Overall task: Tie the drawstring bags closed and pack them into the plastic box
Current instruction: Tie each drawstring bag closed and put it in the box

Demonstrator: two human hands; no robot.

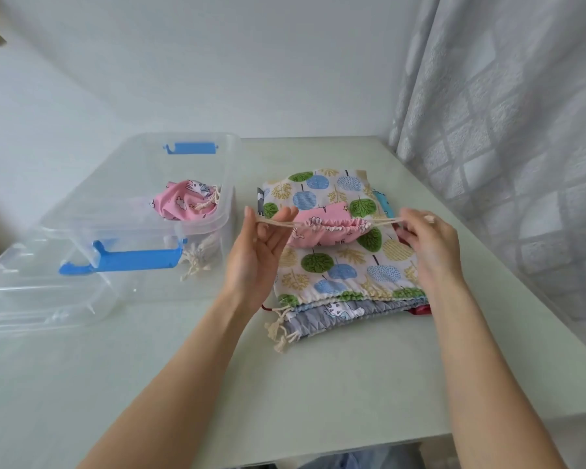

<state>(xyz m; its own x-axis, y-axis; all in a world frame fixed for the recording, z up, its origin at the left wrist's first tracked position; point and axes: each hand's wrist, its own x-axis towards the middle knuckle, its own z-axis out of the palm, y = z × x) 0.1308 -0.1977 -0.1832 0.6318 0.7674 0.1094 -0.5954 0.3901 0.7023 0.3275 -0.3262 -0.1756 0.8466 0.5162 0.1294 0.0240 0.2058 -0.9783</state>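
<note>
Step in hand: cinching a small pink bag (322, 228), held just above the tree-print bag (339, 262) that tops the flat stack on the table (335, 394).

Left hand (261, 248): palm up, fingers mostly straight, thumb and forefinger pinching the left cord loop (271, 224).

Right hand (430, 245): fingers curled, pinching the right cord (384, 222); exact finger contact is hidden behind the knuckles, probably thumb against forefinger.

Mouth of the bag is gathered, nearly closed.

Plastic box (142, 211) stands to the left, open, with one tied pink bag (183, 203) already inside.

To do this well: pull both cords outward evenly and level until the gathers close fully, then knot close against the channel so it cannot slacken.
</note>
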